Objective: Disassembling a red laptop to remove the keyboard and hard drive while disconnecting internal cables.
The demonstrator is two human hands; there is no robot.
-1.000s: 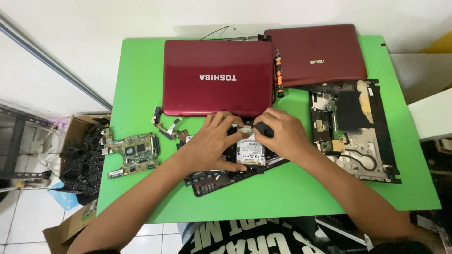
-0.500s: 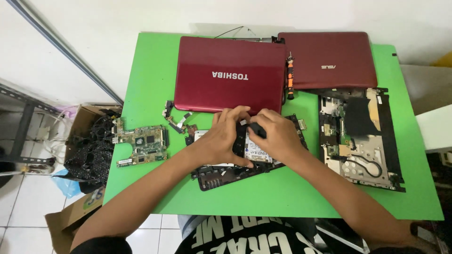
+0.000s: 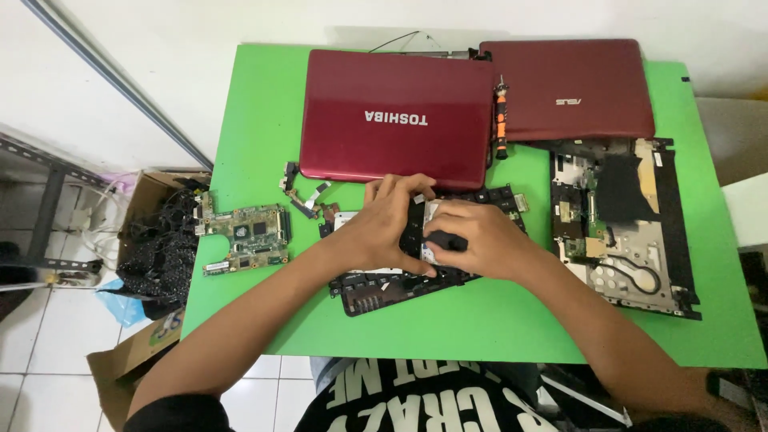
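Observation:
Both my hands meet over a black laptop base panel (image 3: pixel 376 290) lying on the green table (image 3: pixel 256 104). My left hand (image 3: pixel 382 230) grips a silver drive-like part (image 3: pixel 430 213) from the left, fingers curled over its far edge. Pressed against the same part from the right, my right hand (image 3: pixel 484 240) pinches a small black piece (image 3: pixel 445 240) under the thumb. Most of the silver part is hidden by my fingers.
A large red laptop (image 3: pixel 396 120) and a smaller red one (image 3: pixel 572 88) lie closed at the back, with an orange-black screwdriver (image 3: pixel 501 120) between them. A stripped chassis (image 3: pixel 628 228) is at right. A green circuit board (image 3: pixel 244 236) and small loose parts (image 3: pixel 304 194) lie left, near a box of cables (image 3: pixel 160 252).
My hands have closed more tightly over the silver part, which showed plainly a second ago. The small black piece has come under my right thumb. The view has shifted slightly.

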